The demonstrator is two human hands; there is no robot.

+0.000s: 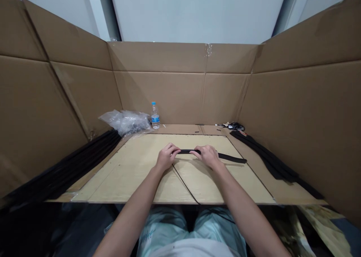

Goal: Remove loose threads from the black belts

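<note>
A flat black fabric strip [232, 158] is stretched sideways just over the pale board [135, 174]. Its left end is pinched between the thumb and fingers of my left hand [167, 156]. Farther along, my right hand [208, 155] grips the same strip, with its free end reaching out to the right. Between the two hands a short length of the strip shows. From beneath my left hand a thin black cord [184, 183] runs down over the board's front edge towards my lap; whether it joins the strip is hidden.
Long black strips are piled along the left side [64, 166], and more black strips [265, 155] lie on the right. At the back are clear plastic bags [126, 121], a water bottle [155, 117] and a tangle of small black items [235, 126]. Cardboard walls [169, 87] enclose three sides.
</note>
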